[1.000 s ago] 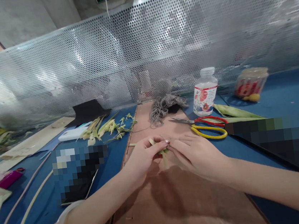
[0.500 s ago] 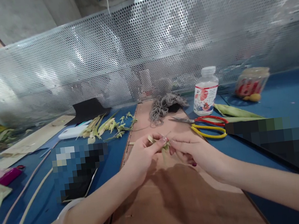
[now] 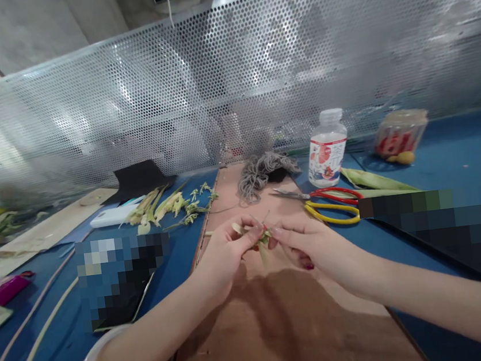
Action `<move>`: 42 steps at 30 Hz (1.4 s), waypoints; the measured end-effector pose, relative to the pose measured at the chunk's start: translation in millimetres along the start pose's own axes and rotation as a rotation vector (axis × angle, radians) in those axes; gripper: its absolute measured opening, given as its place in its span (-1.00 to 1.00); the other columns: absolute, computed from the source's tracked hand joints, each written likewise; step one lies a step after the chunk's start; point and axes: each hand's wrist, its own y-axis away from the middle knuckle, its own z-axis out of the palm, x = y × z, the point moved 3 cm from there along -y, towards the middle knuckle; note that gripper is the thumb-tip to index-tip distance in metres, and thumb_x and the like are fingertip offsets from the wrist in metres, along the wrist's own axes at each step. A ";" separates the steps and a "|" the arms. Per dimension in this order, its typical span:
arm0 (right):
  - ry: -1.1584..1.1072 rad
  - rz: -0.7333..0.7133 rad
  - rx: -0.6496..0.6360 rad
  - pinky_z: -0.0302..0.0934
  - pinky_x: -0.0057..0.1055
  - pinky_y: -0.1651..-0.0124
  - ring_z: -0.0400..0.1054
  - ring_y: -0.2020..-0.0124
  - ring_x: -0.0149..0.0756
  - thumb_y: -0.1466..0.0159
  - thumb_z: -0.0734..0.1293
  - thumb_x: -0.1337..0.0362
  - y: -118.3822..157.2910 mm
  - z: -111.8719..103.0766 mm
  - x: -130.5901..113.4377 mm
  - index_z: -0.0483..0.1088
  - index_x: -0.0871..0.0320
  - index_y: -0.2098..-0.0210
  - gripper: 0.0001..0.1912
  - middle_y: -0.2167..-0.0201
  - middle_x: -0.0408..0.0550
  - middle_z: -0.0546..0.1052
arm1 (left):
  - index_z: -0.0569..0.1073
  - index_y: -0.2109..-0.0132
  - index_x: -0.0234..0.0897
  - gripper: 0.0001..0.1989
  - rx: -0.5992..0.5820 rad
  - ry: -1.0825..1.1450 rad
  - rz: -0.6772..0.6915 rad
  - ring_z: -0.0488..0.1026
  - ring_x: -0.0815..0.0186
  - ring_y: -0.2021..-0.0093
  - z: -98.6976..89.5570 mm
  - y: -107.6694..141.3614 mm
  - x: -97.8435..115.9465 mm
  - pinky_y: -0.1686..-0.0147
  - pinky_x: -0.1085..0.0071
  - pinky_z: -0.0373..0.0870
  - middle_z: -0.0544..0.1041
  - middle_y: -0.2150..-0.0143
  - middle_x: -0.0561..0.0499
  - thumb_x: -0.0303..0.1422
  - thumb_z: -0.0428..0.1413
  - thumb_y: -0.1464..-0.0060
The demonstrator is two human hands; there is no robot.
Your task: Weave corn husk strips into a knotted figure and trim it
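Note:
Between thumb and fingertips, my left hand pinches a small, pale green husk-like strip, part of which hangs below the fingers. Facing it, my right hand is closed, its thumb and forefinger pinching the same piece from the other side. The fingers hide much of the strip. A thin line, perhaps thread, rises above the fingertips. Just beyond the right hand lie scissors with one red and one yellow handle. Grey yarn is heaped farther back on the brown board.
A labelled plastic bottle and a glass jar stand at the back right, near a green husk leaf. Left of the board are pale plant pieces, a white object and a phone. Perforated metal screen closes the back.
The view has shifted slightly, so things on the table appear a little farther left. Both hands keep their pinch on the strip, with only small finger movement.

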 end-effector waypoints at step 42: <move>0.212 -0.413 0.211 0.24 -0.52 0.52 0.32 0.43 -0.42 -0.27 0.23 0.22 2.9 -4.3 -0.7 0.41 0.10 0.34 -0.85 0.23 -0.09 0.46 | 0.53 0.33 -0.34 -0.75 -0.156 -0.231 0.004 0.45 0.30 0.25 0.3 1.5 0.0 0.21 0.44 0.30 0.55 0.32 -0.04 -0.20 0.19 0.02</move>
